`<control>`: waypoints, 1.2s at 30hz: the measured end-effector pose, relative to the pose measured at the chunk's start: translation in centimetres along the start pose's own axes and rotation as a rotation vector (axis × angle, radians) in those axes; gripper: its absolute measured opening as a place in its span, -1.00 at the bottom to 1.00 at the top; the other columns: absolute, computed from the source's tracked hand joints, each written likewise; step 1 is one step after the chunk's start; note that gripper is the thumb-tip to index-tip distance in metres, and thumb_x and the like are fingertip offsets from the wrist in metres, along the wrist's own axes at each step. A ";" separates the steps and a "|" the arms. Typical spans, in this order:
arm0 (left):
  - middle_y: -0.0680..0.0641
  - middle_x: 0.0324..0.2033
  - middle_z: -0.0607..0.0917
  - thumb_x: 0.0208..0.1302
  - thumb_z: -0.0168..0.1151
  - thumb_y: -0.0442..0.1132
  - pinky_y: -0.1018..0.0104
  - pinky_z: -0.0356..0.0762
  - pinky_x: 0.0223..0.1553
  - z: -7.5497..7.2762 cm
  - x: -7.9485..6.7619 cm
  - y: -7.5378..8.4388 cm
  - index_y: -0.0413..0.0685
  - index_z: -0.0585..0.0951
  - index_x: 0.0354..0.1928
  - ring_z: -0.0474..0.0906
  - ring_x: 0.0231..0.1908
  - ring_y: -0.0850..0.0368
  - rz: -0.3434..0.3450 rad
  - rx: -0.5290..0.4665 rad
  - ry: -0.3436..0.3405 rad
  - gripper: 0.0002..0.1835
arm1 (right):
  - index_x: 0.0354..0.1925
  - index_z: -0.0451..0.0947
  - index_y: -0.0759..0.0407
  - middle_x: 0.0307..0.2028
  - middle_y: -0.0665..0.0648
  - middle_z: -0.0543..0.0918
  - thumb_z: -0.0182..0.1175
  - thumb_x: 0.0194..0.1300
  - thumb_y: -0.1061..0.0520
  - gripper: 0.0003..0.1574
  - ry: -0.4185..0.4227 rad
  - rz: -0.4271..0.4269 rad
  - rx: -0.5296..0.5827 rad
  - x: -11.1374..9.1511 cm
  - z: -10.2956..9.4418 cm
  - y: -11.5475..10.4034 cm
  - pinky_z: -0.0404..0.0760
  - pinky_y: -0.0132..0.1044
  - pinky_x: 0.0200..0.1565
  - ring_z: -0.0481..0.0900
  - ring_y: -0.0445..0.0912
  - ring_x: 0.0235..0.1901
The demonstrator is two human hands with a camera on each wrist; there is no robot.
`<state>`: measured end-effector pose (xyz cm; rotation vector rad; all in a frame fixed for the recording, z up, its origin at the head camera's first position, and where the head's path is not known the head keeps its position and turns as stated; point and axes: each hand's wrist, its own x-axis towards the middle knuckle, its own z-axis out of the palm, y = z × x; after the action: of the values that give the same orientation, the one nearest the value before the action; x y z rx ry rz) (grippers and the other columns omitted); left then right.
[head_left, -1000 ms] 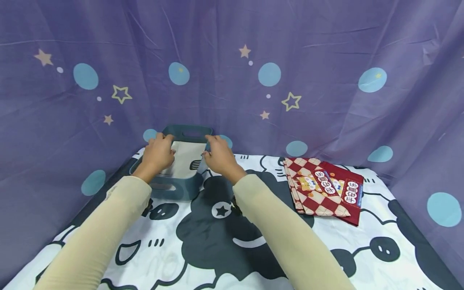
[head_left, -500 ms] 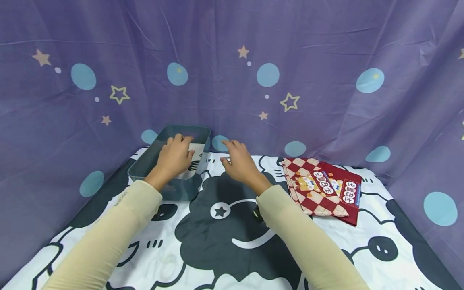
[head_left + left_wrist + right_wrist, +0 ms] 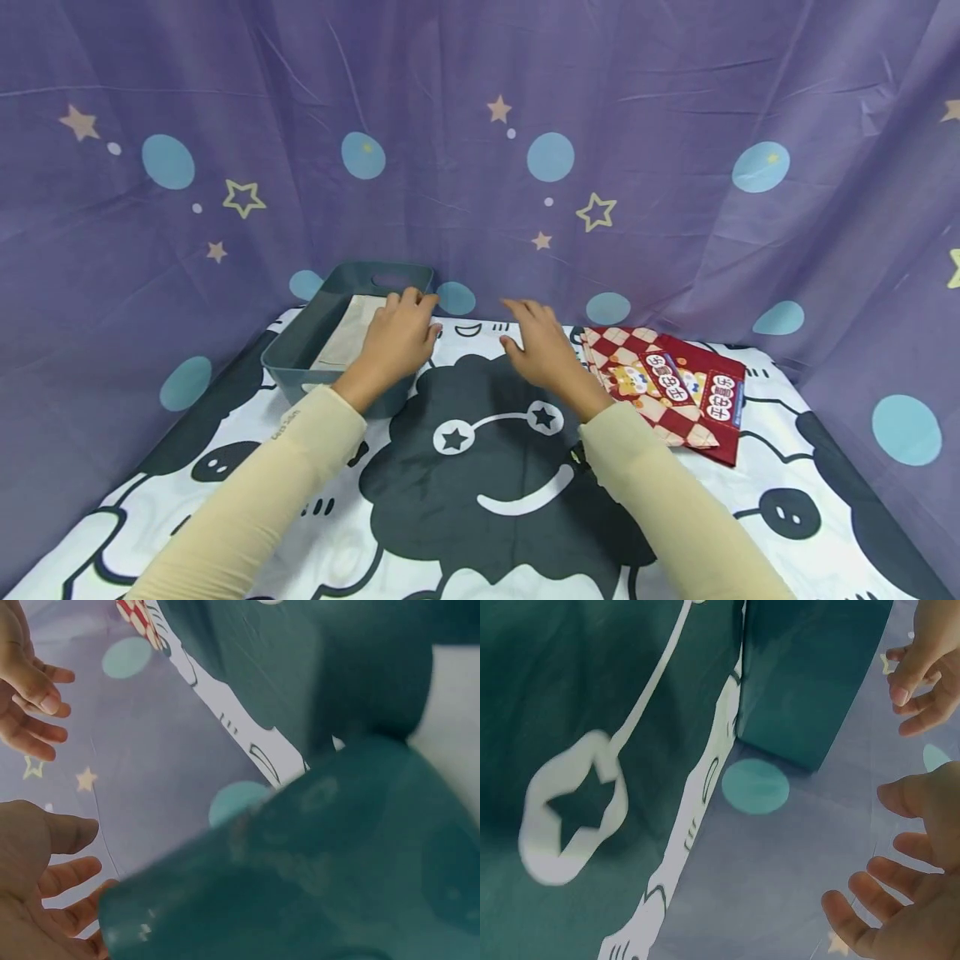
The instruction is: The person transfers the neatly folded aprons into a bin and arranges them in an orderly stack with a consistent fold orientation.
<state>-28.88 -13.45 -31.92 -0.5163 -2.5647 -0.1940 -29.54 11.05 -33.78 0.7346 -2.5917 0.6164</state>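
A blue-green plastic bin [image 3: 288,362] with handle slots stands at the back left, and a folded cream cloth [image 3: 347,335] lies inside it. My left hand [image 3: 401,337] hovers over the bin's right rim, fingers relaxed and holding nothing; it hides part of the cloth. In the left wrist view that left hand [image 3: 45,877] has spread fingers right beside the bin wall [image 3: 300,877]. My right hand [image 3: 543,354] is in the air right of the bin, with its fingers loosely extended. The right wrist view shows the right hand [image 3: 907,877] holding nothing.
Two flat red pieces overlap at the right: a checkered one [image 3: 622,383] with a cartoon animal and white lettering, and a plain red one [image 3: 727,446] under it. A black-and-white patterned cloth [image 3: 465,533] covers the table. A purple curtain [image 3: 450,67] hangs behind.
Both hands have left the inside of the bin and moved right, the right hand farther towards the red pieces. The cream cloth is now lying left of the left hand in the bin.
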 end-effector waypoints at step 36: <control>-0.12 0.03 0.62 0.43 0.28 -0.01 0.04 0.52 -0.19 5.1 -0.3 12.0 0.00 0.63 0.22 0.51 -0.07 -0.09 0.156 0.001 -0.065 -0.58 | 0.42 0.36 0.31 0.26 0.42 0.49 0.33 0.33 0.15 -0.24 0.055 0.050 -0.071 -9.1 -5.8 8.6 0.30 0.30 0.32 0.38 0.33 0.28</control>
<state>-26.16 -1.32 -36.03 -0.7300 -2.5729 -0.1225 -25.86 24.17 -35.74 0.6236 -2.5734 0.5484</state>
